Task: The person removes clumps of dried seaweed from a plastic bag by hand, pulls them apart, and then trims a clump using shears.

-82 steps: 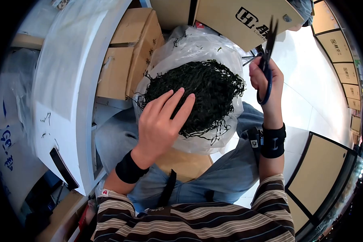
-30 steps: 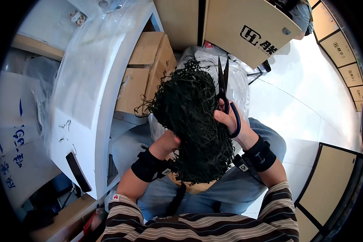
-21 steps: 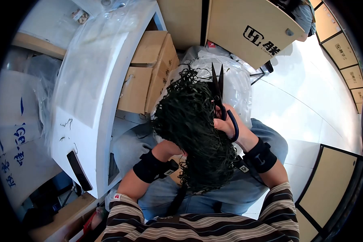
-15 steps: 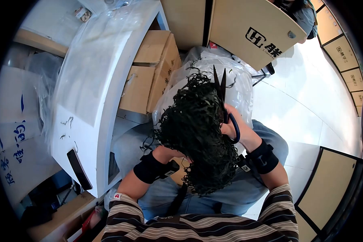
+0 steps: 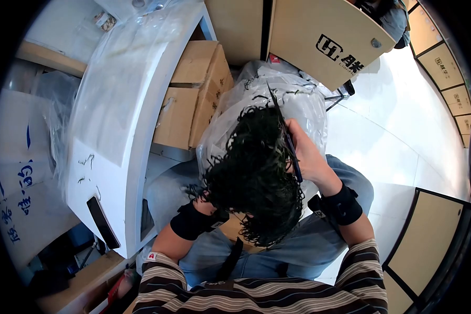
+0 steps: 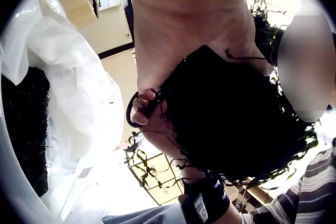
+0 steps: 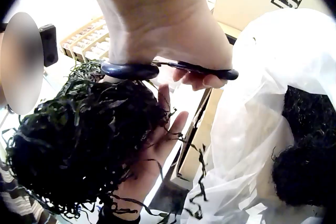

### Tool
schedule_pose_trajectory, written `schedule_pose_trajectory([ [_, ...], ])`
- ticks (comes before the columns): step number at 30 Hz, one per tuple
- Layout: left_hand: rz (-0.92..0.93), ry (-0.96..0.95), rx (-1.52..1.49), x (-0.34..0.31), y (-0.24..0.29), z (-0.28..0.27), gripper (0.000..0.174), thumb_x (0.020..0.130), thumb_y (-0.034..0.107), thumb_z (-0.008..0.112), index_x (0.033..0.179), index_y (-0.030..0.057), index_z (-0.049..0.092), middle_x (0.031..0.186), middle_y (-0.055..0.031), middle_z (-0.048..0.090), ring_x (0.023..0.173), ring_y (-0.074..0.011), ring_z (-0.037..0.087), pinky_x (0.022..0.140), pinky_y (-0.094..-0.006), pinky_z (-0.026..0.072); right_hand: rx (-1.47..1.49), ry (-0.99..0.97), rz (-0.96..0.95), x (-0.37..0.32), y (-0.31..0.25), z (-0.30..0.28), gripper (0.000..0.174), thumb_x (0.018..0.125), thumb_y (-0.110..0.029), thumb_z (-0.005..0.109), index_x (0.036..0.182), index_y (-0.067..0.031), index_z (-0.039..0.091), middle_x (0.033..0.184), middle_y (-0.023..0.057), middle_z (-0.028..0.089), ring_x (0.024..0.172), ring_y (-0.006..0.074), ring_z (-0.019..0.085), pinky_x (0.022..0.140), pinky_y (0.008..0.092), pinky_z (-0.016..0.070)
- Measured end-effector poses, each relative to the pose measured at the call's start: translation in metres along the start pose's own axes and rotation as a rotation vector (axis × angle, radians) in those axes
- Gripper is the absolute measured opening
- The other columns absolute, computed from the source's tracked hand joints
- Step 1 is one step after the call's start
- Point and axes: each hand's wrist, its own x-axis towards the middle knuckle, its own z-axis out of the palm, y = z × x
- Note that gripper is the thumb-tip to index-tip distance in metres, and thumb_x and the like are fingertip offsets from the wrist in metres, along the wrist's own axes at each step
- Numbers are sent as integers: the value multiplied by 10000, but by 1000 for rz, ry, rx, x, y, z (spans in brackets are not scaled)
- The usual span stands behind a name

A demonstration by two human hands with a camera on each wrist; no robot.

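A large tangled clump of dark green strands [image 5: 256, 167] is held up between both hands above the lap. The left hand [image 5: 204, 205] grips it from its left and underside, mostly hidden in the head view; the left wrist view shows that palm [image 6: 194, 29] against the clump, thumb spread along one side. In the right wrist view, some left fingers [image 7: 177, 124] show beyond the strands. The right hand [image 5: 311, 159] holds dark-handled scissors [image 5: 293, 152] at the clump's right side, blades pointing away from the body and seen nearly edge-on. Loose strands hang from the clump.
A clear plastic bag [image 5: 308, 104] stands just beyond the hands, with more dark strands [image 7: 302, 176] inside it. Cardboard boxes [image 5: 178, 115] are on the left, beside a white counter [image 5: 107, 172] with a phone [image 5: 103, 222]. Another person [image 5: 396, 23] is partly visible at the upper right.
The clump, earlier resting on the bag under the left hand, is now lifted toward the body. In the last half second the right hand has turned the scissors edge-on, and the clump has shifted slightly.
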Motion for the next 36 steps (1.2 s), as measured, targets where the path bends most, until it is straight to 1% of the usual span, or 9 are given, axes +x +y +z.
schedule_pose_trajectory([
  [2, 5, -7, 7, 7, 3, 1, 632, 831, 140, 660, 1391, 33, 386, 1399, -121, 432, 1181, -218, 514, 972, -334, 452, 68, -80, 37, -3, 5, 0, 610, 743, -247, 818, 1166, -18, 442, 1082, 10, 507, 1017, 85, 453, 925, 247, 362],
  [6, -10, -10, 19, 19, 10, 5, 660, 804, 135, 693, 1384, 32, 396, 1393, -124, 435, 1170, -220, 523, 961, -329, 460, -91, -50, 71, -2, 10, 2, 587, 741, -189, 810, 1166, -19, 443, 1068, 14, 518, 1003, 91, 461, 917, 245, 372],
  [8, -27, -5, 40, 16, 10, 11, 674, 790, 132, 710, 1381, 32, 401, 1390, -126, 437, 1164, -220, 527, 956, -327, 463, -166, 22, -25, -1, 11, 4, 729, 650, -541, 821, 1005, -29, 442, 757, 24, 478, 704, 117, 464, 639, 275, 419],
  [19, -423, 429, 117, -40, 26, -28, 753, 715, 119, 803, 1362, 29, 428, 1375, -134, 446, 1133, -225, 551, 927, -314, 485, -211, 60, 54, 1, -14, -21, 643, 671, -507, 824, 968, -27, 516, 782, 1, 475, 718, 94, 449, 642, 245, 399],
  [22, 3, 159, 790, -37, 35, -61, 722, 750, 27, 744, 1375, 25, 384, 1371, -111, 436, 1152, -216, 518, 962, -317, 445, -317, 9, 143, 2, -16, -44, 427, 807, -395, 754, 921, -40, 546, 735, -47, 458, 687, 51, 416, 615, 211, 365],
  [25, 32, 601, 394, 1, 56, -30, 798, 750, 35, 749, 1416, 35, 309, 1390, -98, 417, 1224, -207, 459, 1029, -333, 373, -272, 185, 170, 1, -22, -60, 384, 854, -399, 699, 835, -41, 560, 651, -30, 463, 580, 53, 410, 521, 232, 341],
  [27, -7, 659, 268, 7, 50, -43, 807, 748, 41, 751, 1418, 37, 300, 1388, -99, 419, 1243, -207, 437, 1047, -336, 345, -18, 227, 134, -5, -37, -63, 317, 919, -352, 626, 837, -54, 553, 644, -54, 443, 513, 20, 378, 456, 191, 290],
  [32, 81, 601, 486, 11, 59, -32, 746, 748, 59, 753, 1365, 31, 333, 1292, -94, 460, 1169, -204, 482, 1007, -335, 383, 309, -121, -19, -34, -59, -53, 684, 782, -679, 602, 817, 0, 523, 626, -38, 444, 495, 28, 407, 441, 174, 303],
  [36, 95, 751, 376, 9, 50, -38, 742, 742, 65, 758, 1350, 29, 334, 1244, -92, 475, 1121, -197, 506, 976, -329, 408, 244, -357, 146, -36, -70, -51, 639, 760, -639, 671, 810, -13, 557, 631, -51, 480, 508, 24, 415, 455, 176, 304],
])
